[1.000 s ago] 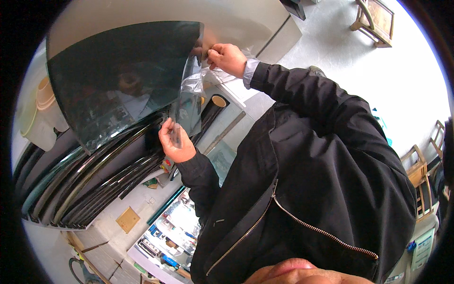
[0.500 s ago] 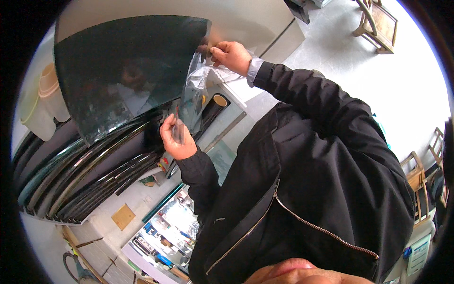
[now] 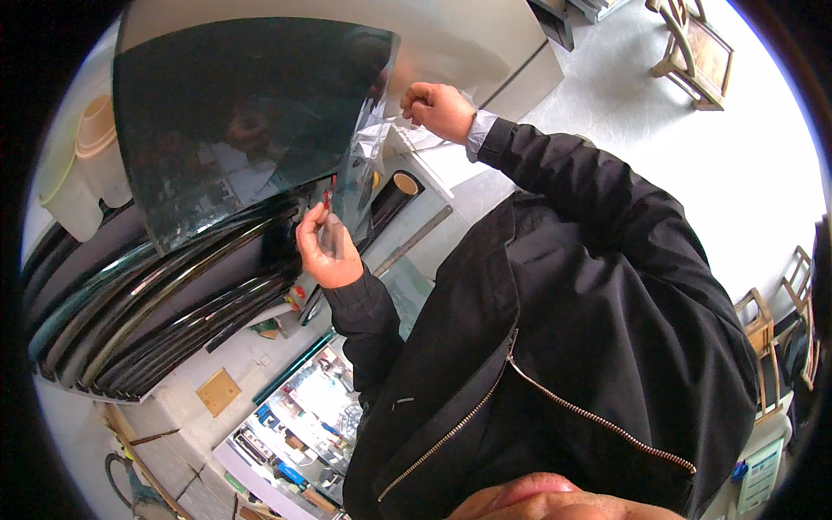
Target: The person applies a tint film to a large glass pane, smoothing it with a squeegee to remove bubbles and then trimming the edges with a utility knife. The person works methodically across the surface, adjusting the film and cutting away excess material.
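A dark tinted glass pane [image 3: 251, 104] with a curved top edge stands before me. Clear film [image 3: 368, 143] hangs crumpled along its right edge and lower right corner. My left hand [image 3: 329, 249] is below that corner, closed round a slim tool with red on it [image 3: 329, 192]; its exact kind is too small to make out. My right hand [image 3: 440, 113] is just right of the pane, beside the film, with fingers curled together. Whether film is pinched in them cannot be seen.
Several curved dark glass panes [image 3: 165, 299] stand in a rack at lower left. Plastic tubs [image 3: 95, 139] are at far left. A dark roll with a cardboard core [image 3: 405, 184] lies right of my left hand. Wooden chairs [image 3: 698, 65] stand at the right.
My right hand has moved right, away from the pane's edge. The red on the tool in my left hand shows more. The view has shifted slightly.
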Tool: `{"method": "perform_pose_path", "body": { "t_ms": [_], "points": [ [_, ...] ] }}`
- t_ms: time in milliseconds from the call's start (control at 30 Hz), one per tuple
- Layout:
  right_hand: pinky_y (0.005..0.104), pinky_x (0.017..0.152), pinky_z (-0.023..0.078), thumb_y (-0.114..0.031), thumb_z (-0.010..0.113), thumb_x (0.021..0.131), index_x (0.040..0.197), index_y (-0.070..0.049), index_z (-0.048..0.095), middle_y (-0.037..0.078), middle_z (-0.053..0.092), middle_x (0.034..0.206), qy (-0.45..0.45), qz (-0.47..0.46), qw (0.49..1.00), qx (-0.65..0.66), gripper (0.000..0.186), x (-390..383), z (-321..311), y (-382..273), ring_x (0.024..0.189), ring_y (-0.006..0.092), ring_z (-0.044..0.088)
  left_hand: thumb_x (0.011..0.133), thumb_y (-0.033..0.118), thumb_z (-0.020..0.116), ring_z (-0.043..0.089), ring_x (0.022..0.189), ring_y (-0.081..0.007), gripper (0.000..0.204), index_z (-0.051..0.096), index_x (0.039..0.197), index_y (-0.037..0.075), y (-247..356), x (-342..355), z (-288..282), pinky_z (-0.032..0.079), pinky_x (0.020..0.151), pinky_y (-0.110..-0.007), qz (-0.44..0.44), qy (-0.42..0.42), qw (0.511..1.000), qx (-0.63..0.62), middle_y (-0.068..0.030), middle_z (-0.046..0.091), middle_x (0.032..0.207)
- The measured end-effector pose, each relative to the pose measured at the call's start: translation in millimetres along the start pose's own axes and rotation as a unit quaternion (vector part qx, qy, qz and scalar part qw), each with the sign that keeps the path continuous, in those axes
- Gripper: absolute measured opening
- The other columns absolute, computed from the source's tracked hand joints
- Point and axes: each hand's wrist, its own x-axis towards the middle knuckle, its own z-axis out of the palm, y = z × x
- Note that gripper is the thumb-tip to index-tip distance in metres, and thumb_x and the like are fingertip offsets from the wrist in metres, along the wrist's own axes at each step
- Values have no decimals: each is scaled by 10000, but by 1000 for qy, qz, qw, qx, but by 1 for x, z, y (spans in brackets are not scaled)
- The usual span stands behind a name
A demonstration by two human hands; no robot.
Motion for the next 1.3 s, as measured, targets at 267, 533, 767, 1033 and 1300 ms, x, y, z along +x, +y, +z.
{"method": "perform_pose_path", "body": {
  "t_ms": [267,533,767,1033,1300],
  "points": [
    [321,727,583,-49,540,1016,1082,-20,692,75,707,886,20,-61,996,-70,169,7,-3,-20,757,173,662,908,-71,652,638,1004,-191,279,675,1178,-6,5,2,1,556,904,-336,21,-1,999,45,-86,631,1081],
    [378,754,599,-106,610,938,1089,-39,722,138,755,888,-8,-32,986,-161,199,9,-10,-1,763,255,751,900,-96,649,635,1005,-188,291,670,1179,-18,1,3,2,557,901,-335,14,5,1000,6,-92,634,1086],
    [396,761,583,-118,612,931,1062,-50,724,170,749,917,-14,-107,985,-137,185,8,-7,6,828,335,732,932,-22,687,645,1027,-170,289,673,1218,16,7,3,1,494,975,-318,20,-15,1000,19,-76,682,1109],
    [531,1252,258,71,456,726,1552,-160,487,71,462,1600,-314,-46,948,7,858,-46,-51,28,1523,284,355,836,-76,734,694,934,-212,324,714,1139,38,42,7,7,532,885,-328,107,-176,977,58,-93,700,1037],
    [362,929,544,-179,696,980,1246,2,692,162,725,1253,-145,-62,972,-173,322,-51,-40,53,1057,232,696,769,-5,701,649,1185,-334,560,659,1312,126,49,20,17,543,985,-405,166,-406,895,80,-109,649,1284]
  ]
}}
